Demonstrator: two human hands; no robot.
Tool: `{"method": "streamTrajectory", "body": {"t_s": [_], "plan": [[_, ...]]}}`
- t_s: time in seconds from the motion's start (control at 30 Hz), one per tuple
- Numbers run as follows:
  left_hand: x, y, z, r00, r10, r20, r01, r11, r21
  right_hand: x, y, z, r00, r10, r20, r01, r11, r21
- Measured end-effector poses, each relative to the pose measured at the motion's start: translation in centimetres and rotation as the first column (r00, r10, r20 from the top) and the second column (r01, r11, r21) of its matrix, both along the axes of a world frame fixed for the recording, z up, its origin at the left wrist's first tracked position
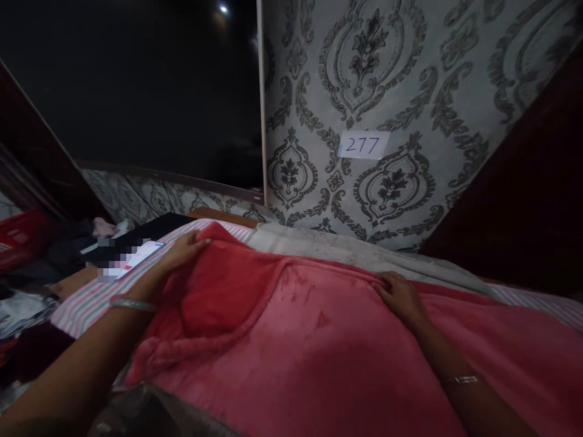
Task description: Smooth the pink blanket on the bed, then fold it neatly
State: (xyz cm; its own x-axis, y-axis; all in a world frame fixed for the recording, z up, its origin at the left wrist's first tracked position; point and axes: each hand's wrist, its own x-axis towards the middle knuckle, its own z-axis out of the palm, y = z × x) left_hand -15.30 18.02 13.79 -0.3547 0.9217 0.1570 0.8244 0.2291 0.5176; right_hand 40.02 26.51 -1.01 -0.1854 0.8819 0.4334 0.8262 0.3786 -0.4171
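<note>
A plush cloth (328, 352), pink on one face and deeper red on the other, spreads across the surface in front of me. It could be a garment or a blanket; I cannot tell. My left hand (184, 254) grips its red part near the far left corner, fingers pointing right. Along the far edge, my right hand (399, 296) pinches a fold between thumb and fingers. A curved, thick rim runs from the middle of the cloth down to the left, with the red face showing inside it.
A striped cloth (84, 309) lies beneath, with a phone (136, 258) on it beside my left forearm. Behind are a grey cover (314, 243), a large dark screen (136, 91) and a patterned wall bearing a "277" label (363, 145). Clothes (22, 309) are piled at left.
</note>
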Motion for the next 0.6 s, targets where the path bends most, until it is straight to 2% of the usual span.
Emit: {"method": "streamTrajectory", "body": {"t_s": [0.1,0.17,0.23,0.3,0.37,0.5,0.6], "plan": [[0.3,-0.4,0.5,0.946,0.127,-0.300,-0.040,0.959,0.281,-0.1,0.0,0.0,1.000,-0.001,0.006,0.000,1.000,0.016],[0.4,-0.6,0.4,0.849,0.144,-0.508,0.018,0.954,0.301,-0.2,0.0,-0.1,1.000,-0.002,0.010,0.002,1.000,0.022],[0.2,-0.5,-0.1,0.774,0.099,-0.625,0.049,0.975,0.216,-0.1,0.0,-0.1,1.000,-0.006,0.009,0.005,1.000,0.022],[-0.6,0.0,-0.7,0.774,0.073,-0.629,0.007,0.992,0.124,-0.1,0.0,-0.1,1.000,-0.004,0.005,0.004,1.000,0.019],[-1.6,0.6,-1.3,0.830,0.098,-0.549,-0.093,0.995,0.038,0.0,0.1,-0.2,1.000,0.004,-0.002,-0.004,1.000,0.014],[-3.9,2.1,-2.5,0.923,0.202,-0.328,-0.268,0.948,-0.171,0.0,0.1,-0.2,1.000,-0.004,-0.007,0.004,1.000,0.011],[-5.0,3.1,-3.3,0.942,0.242,-0.231,-0.293,0.931,-0.219,0.0,0.1,-0.2,1.000,-0.013,-0.004,0.013,1.000,0.012]]}}
